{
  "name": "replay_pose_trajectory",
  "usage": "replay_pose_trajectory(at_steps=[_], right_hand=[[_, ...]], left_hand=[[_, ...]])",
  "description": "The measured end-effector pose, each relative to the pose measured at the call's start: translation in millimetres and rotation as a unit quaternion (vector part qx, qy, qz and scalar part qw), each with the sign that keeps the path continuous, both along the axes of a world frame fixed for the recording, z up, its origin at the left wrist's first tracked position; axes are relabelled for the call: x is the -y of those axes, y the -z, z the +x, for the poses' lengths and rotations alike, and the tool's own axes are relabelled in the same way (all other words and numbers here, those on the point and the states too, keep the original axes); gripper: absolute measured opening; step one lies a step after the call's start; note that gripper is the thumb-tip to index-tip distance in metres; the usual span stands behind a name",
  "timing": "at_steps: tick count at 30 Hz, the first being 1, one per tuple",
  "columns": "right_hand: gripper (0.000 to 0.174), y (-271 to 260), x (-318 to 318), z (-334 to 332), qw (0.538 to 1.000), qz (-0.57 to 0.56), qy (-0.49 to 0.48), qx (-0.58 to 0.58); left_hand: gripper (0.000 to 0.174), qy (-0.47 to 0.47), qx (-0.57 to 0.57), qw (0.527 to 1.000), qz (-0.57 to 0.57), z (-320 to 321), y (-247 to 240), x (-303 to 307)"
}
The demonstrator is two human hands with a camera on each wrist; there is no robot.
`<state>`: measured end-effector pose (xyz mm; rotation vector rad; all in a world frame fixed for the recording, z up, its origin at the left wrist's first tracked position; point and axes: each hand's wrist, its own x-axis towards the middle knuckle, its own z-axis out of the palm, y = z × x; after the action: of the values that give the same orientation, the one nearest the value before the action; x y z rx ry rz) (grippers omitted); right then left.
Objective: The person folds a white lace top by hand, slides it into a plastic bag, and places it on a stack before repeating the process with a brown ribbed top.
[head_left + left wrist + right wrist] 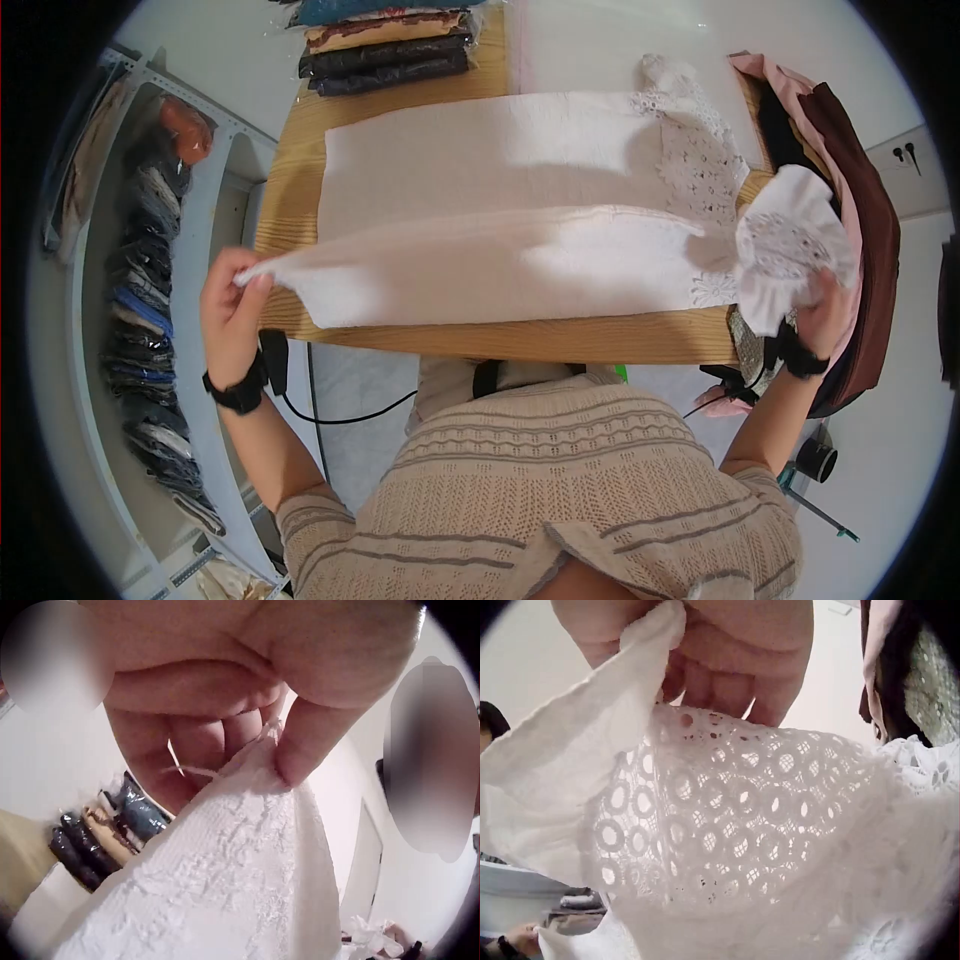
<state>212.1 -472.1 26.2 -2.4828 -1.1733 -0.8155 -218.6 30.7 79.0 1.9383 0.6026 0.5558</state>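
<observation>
A white garment (450,165) with openwork lace parts lies lengthwise across the wooden table. Its near long edge is raised in a fold that runs between the two hands. At the left end, my left hand (230,310) pinches a corner of the cloth between thumb and fingers, lifted off the table; the left wrist view shows crinkled white fabric (217,877) hanging from that pinch. On the right, my right hand (825,320) grips a gathered lace end (790,240) of the garment. Round-holed lace (742,802) spreads below its fingers in the right wrist view.
Several folded clothes in clear bags (390,55) are stacked at the table's back left. Pink and dark brown cloths (850,230) hang at the right. A shelf unit (190,290) full of packed clothes stands at the left. A black cable (350,420) hangs below the table's front edge.
</observation>
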Motion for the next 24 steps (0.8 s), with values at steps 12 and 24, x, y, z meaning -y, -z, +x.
replay_pose_trajectory(at_steps=[12, 24], right_hand=[[0.038, -15.2, 90.8, -32.2, 0.766, 0.471, -0.076, -0.431], [0.064, 18.1, 141.9, -34.8, 0.645, 0.491, -0.200, -0.551]], left_hand=[[0.020, -0.022, 0.124, 0.992, -0.022, -81.1, 11.2, 53.7], [0.020, 0.175, -0.021, 0.967, -0.182, -85.5, 23.8, 54.5]])
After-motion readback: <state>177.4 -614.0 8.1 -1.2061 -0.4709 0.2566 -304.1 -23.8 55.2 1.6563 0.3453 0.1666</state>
